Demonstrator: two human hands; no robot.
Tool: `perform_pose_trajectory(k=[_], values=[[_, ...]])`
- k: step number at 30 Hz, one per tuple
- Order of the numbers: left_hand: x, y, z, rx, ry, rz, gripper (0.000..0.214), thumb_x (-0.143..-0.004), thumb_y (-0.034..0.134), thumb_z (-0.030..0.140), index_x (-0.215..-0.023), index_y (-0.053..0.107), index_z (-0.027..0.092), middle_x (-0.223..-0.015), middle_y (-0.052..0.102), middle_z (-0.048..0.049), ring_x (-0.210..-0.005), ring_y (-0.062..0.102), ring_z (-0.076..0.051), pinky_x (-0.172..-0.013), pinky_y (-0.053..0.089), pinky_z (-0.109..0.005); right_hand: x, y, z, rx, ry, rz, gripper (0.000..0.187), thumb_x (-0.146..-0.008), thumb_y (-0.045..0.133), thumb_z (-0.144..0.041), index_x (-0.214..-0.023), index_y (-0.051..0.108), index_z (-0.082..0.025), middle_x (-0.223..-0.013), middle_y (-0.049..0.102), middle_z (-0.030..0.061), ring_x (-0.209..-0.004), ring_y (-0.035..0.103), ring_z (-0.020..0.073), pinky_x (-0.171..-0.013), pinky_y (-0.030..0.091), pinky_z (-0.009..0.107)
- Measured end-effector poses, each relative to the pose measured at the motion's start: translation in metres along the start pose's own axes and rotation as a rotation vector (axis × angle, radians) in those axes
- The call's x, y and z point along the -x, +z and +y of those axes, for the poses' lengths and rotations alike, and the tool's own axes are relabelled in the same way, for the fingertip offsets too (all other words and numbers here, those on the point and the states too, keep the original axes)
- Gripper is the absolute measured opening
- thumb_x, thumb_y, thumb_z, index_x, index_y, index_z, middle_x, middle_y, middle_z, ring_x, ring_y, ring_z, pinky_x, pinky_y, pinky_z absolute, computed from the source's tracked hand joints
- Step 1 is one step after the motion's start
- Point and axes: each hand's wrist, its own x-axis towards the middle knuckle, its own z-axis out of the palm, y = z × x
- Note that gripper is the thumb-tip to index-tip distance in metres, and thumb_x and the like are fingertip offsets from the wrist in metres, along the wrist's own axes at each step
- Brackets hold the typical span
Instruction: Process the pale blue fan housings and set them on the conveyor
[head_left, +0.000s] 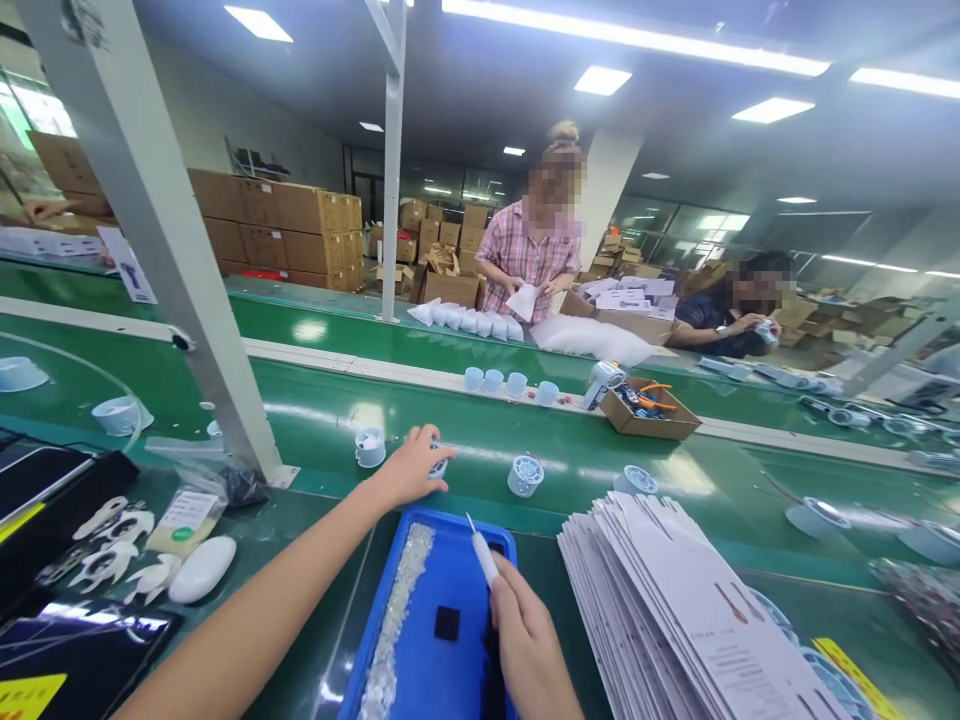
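My left hand (412,468) stretches over the green conveyor belt, its fingers curled around a small light-blue round plastic housing (440,464) that is mostly hidden by them. In my right hand (525,630) is a white pen-like tool (484,558) with a thin pointed tip, aimed up and away from me. This hand is above a blue tray (405,610). Small clear pieces (401,620) lie along the tray's left side, and a dark square (447,624) lies on its floor. Other light-blue housings (526,477) stand on the belt on both sides of my left hand.
A stack of printed cards (660,610) is at the right. White plastic parts (112,545) and a white computer mouse (202,570) lie left. A metal post (172,250) rises there. Beyond the belt stand a small carton (652,425) and co-workers, one in a plaid shirt (529,255).
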Motion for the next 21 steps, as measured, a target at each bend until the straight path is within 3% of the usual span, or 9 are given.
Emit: perform_pose_trajectory(k=[3, 6, 7, 9, 12, 15, 21], values=[[-0.026, 0.011, -0.015, -0.015, -0.012, -0.097, 0.061, -0.063, 0.076, 0.008, -0.119, 0.063, 0.028, -0.137, 0.053, -0.0097, -0.129, 0.043, -0.034, -0.107, 0.034, -0.049, -0.018, 0.008, -0.006, 0.077, -0.056, -0.045, 0.034, -0.086, 0.057, -0.046, -0.100, 0.067, -0.017, -0.064, 0.057, -0.0010, -0.053, 0.053, 0.0159, -0.050, 0.042, 0.024], [-0.025, 0.007, -0.035, -0.051, -0.128, -0.089, 0.091, -0.056, 0.081, 0.009, -0.138, 0.048, 0.029, -0.156, 0.029, -0.0140, -0.142, 0.018, -0.043, -0.109, 0.018, -0.065, -0.031, 0.019, 0.000, 0.025, -0.092, -0.042, 0.027, -0.083, 0.062, -0.046, -0.087, 0.061, -0.019, -0.069, 0.057, -0.0006, -0.059, 0.054, 0.0159, -0.055, 0.045, 0.025], [-0.022, 0.004, -0.043, -0.063, -0.188, -0.072, 0.089, -0.056, 0.081, 0.011, -0.138, 0.048, 0.024, -0.156, 0.027, -0.0178, -0.141, 0.016, -0.047, -0.107, 0.016, -0.069, -0.034, 0.022, 0.005, 0.007, -0.104, -0.047, 0.030, -0.083, 0.062, -0.049, -0.087, 0.060, -0.020, -0.073, 0.059, 0.0011, -0.064, 0.057, 0.0172, -0.059, 0.047, 0.026], [-0.011, -0.004, -0.060, -0.068, -0.284, -0.044, 0.066, -0.065, 0.077, 0.013, -0.128, 0.056, 0.016, -0.146, 0.040, -0.0216, -0.136, 0.029, -0.046, -0.103, 0.024, -0.070, -0.039, 0.027, 0.015, -0.026, -0.124, -0.064, 0.034, -0.086, 0.057, -0.054, -0.088, 0.058, -0.020, -0.078, 0.061, 0.0032, -0.069, 0.060, 0.0190, -0.064, 0.050, 0.029], [0.008, -0.015, -0.076, -0.023, -0.293, 0.013, 0.033, -0.077, 0.066, 0.013, -0.110, 0.065, 0.014, -0.123, 0.058, -0.0142, -0.118, 0.051, -0.033, -0.102, 0.039, -0.052, -0.044, 0.031, 0.026, -0.051, -0.133, -0.086, 0.036, -0.090, 0.052, -0.056, -0.091, 0.056, -0.020, -0.079, 0.062, 0.0035, -0.068, 0.061, 0.0190, -0.066, 0.051, 0.030], [0.031, -0.026, -0.072, 0.045, -0.233, 0.132, 0.032, -0.080, 0.060, 0.017, -0.111, 0.066, 0.017, -0.122, 0.057, -0.0112, -0.113, 0.054, -0.028, -0.100, 0.042, -0.040, -0.047, 0.032, 0.031, -0.057, -0.123, -0.105, 0.035, -0.090, 0.054, -0.055, -0.094, 0.056, -0.020, -0.081, 0.064, 0.0041, -0.071, 0.063, 0.0193, -0.069, 0.052, 0.031], [0.090, -0.056, -0.034, 0.184, -0.206, 0.320, 0.028, -0.087, 0.058, 0.038, -0.111, 0.065, 0.026, -0.125, 0.057, -0.0040, -0.112, 0.056, -0.026, -0.091, 0.045, -0.032, -0.047, 0.031, 0.037, -0.022, -0.104, -0.116, 0.035, -0.091, 0.053, -0.055, -0.096, 0.055, -0.021, -0.082, 0.064, 0.0036, -0.073, 0.064, 0.0195, -0.070, 0.053, 0.032]])
